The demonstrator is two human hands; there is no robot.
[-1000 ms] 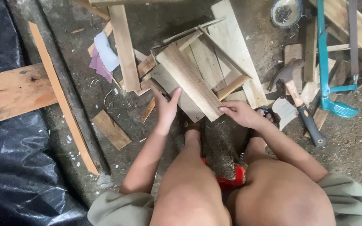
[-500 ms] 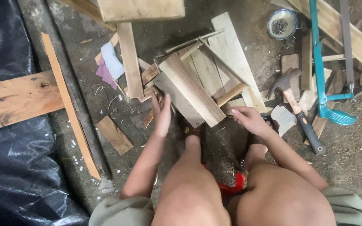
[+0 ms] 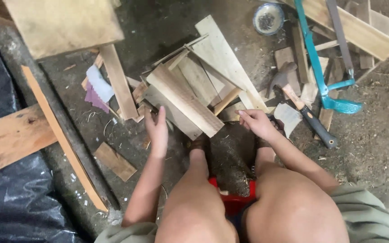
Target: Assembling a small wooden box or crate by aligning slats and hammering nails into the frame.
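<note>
Over the scrap pile, both hands hovered empty at a short plank (image 3: 183, 100).

Left hand (image 3: 157, 128) stood flat and open beside its near-left edge; right hand (image 3: 255, 121) loosely curled at its near-right end — neither gripped. Squaring both palms on the plank's long edges would likely lift it cleanly. Hatchet (image 3: 293, 101) and teal saw (image 3: 323, 81) lay right — on a dirt floor (image 3: 374, 148) littered with sawdust.

Teal-framed saw (image 3: 323, 85), hammer (image 3: 302, 105), round tin (image 3: 268, 18), black plastic sheet (image 3: 19, 202), purple paper scrap (image 3: 96, 95).
</note>
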